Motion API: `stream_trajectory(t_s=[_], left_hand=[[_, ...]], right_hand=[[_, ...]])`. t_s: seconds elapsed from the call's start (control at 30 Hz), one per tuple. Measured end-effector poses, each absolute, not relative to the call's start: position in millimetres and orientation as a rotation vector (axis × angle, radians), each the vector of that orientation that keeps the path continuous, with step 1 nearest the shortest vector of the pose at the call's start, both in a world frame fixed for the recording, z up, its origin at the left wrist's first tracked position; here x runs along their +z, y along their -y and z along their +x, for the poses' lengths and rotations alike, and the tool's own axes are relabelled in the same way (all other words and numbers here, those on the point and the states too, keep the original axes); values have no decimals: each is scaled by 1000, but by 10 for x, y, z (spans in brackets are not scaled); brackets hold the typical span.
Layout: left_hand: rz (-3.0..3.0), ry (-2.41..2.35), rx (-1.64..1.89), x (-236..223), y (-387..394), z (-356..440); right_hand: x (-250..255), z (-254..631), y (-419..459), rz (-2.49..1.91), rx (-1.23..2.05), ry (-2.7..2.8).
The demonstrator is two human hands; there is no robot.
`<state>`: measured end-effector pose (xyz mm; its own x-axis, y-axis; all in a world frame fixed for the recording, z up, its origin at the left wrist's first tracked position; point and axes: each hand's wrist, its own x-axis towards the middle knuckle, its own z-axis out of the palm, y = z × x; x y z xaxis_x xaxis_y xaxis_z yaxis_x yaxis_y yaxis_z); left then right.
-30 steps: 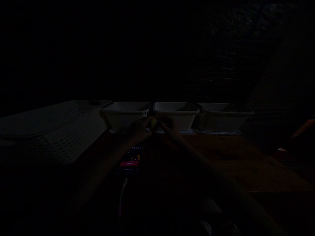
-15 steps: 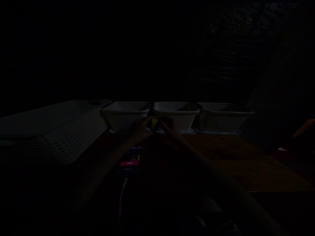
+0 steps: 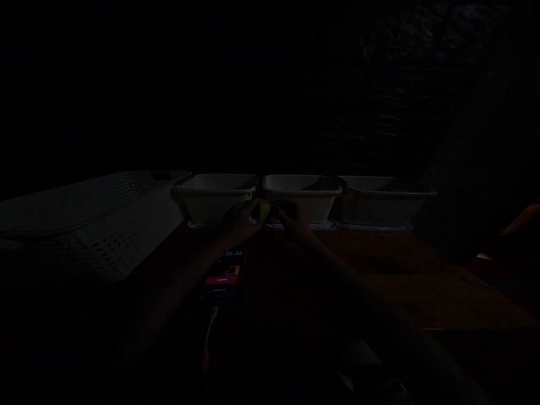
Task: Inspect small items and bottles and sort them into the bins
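The scene is very dark. My left hand (image 3: 241, 220) is closed on a small yellow-green piece (image 3: 264, 212), its kind too dim to tell, held between thumb and fingers. From the other side my right hand (image 3: 294, 218) comes close to the piece, its fingers bent in a pinch. Whatever those right fingertips hold is lost in the dark. Both hands are above the wooden table, in front of the left white tub (image 3: 211, 203) and the middle white tub (image 3: 318, 207).
A third white tub (image 3: 379, 211) stands to the right. At the left is a large white perforated basket (image 3: 156, 225). A lit phone (image 3: 221, 279) with a cable (image 3: 208, 332) lies below my left forearm on the table (image 3: 413, 281). Another person's arm (image 3: 521, 220) shows at the far right.
Both hands stay almost in place around the yellow-green piece, which shows slightly more plainly now. The phone's timer has advanced by one second.
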<state>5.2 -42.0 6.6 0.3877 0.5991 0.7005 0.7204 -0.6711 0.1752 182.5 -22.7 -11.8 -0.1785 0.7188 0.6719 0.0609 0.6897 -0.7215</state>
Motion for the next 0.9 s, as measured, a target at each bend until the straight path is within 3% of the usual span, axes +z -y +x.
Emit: stream_trajectory(t_s=[0.9], left_hand=[[-2561,1214,-1313,125,486,73]], right_hand=[[-64,1822,292,-638,645,1654]])
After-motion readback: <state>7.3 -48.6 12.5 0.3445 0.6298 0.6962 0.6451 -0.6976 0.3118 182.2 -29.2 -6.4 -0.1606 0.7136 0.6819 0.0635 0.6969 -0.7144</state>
